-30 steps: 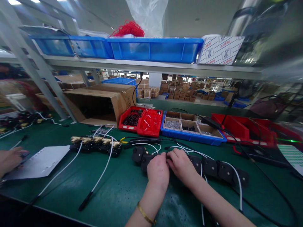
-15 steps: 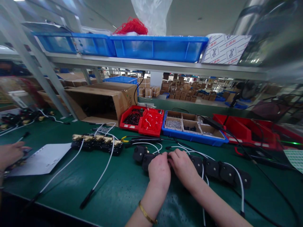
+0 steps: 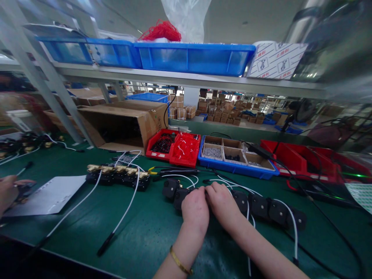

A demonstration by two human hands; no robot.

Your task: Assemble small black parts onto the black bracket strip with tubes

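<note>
My left hand [image 3: 195,207], with a gold bracelet at the wrist, is closed at the middle of a row of black blocks [image 3: 181,197]. My right hand [image 3: 222,203] is closed right beside it, the fingertips of both meeting. What they pinch is hidden behind the fingers. More black blocks [image 3: 260,206] of the row run off to the right, with white cables [image 3: 294,224] coming from them. Left of my hands lies another assembly of brass fittings and black blocks [image 3: 117,176], with white cables trailing toward the front edge.
A person's hand [image 3: 8,192] is at the far left by a white paper sheet [image 3: 54,195]. Behind stand a cardboard box [image 3: 151,120], red bins [image 3: 184,149] and a blue divided tray [image 3: 238,166]. More red bins [image 3: 296,159] are at right. Blue bins [image 3: 192,58] sit on the shelf above.
My hands stay together at the same place on the black blocks. The other person's hand at the far left has shifted slightly left. The view has moved a little.
</note>
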